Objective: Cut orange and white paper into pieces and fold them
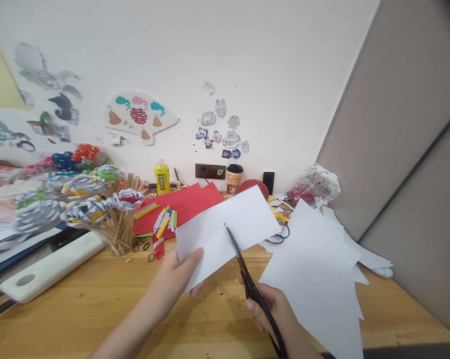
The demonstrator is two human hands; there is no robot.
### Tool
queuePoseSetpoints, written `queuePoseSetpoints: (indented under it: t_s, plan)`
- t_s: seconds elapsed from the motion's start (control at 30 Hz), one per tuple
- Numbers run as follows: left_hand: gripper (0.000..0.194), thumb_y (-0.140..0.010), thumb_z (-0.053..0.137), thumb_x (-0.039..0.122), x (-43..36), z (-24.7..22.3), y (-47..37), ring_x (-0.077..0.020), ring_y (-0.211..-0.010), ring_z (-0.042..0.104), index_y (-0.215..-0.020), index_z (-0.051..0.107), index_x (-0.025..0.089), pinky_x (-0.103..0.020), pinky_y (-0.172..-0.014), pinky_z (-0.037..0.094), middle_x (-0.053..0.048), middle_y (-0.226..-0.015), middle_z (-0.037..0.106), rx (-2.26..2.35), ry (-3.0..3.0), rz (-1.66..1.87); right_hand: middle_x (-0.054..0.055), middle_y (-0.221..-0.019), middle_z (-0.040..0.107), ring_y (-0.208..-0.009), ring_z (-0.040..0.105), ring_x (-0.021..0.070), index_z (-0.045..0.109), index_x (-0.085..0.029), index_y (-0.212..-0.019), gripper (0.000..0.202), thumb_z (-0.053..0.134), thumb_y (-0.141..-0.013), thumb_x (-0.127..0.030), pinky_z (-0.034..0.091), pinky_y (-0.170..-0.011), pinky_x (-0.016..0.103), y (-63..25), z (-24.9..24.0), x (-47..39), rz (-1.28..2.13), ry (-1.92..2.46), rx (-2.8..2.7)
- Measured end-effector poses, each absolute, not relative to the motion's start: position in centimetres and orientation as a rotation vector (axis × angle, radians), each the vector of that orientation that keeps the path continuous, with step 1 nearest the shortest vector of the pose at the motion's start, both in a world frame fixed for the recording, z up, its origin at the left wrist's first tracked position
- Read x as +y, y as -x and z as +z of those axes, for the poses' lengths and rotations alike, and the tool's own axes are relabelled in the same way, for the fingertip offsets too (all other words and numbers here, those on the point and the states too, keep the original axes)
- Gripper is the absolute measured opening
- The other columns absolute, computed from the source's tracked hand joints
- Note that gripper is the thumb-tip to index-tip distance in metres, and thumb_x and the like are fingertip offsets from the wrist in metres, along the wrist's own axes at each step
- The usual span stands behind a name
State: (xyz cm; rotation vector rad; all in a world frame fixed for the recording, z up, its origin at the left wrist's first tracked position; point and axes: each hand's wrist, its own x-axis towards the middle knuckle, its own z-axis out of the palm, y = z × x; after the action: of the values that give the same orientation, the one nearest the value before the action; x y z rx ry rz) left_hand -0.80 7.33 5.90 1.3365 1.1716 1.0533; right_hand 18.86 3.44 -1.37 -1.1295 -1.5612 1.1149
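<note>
Place: craft workspace
Wooden table (86,309): red paper (189,199), white sheets (314,264) at right
Tool: scissors (252,289)
Far wall (284,75): cartoon pictures (231,139)

Wall fan (142,117): red double-happiness character, 囍, clear to read, set mid-fan between the painted clouds and brown swirls. Yellow bottle (162,179): column of dark Chinese characters down the front, too small to read reliably. Cup (234,182): pale lettering on the orange-brown print, not legible for sure. Green sticker (220,172) on the socket strip (206,171): marking too small.
</note>
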Motion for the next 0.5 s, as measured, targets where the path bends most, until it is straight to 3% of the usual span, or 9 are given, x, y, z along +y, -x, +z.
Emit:
queuePoseSetpoints:
  t_s: [0.33, 0.5]
  plan:
    - [0.025, -0.074, 0.051, 0.041, 7.22, 5.95, 0.77, -0.0093, -0.032, 0.035, -0.063, 0.041, 0.022, -0.021, -0.041, 0.026, 0.009, -0.029, 0.042, 1.164, -1.311, 1.072, -0.003, -0.055, 0.043, -0.039, 0.033, 0.0059, 0.066, -0.017, -0.102, 0.054, 0.055, -0.072, -0.061, 0.028, -0.036, 0.019, -19.01, -1.77, 3.26, 1.181, 1.144, -1.525]
    - [0.026, -0.073, 0.05, 0.043, 7.37, 6.04, 0.83, -0.009, -0.03, 0.034, -0.06, 0.039, 0.023, -0.021, -0.039, 0.024, 0.009, -0.029, 0.039, 1.164, -1.314, 1.058, -0.004, -0.055, 0.041, -0.038, 0.034, 0.0061, 0.063, -0.013, -0.1, 0.064, 0.055, -0.067, -0.067, 0.028, -0.038, 0.02, -18.98, -1.44, 3.61, 1.243, 1.165, -1.484]
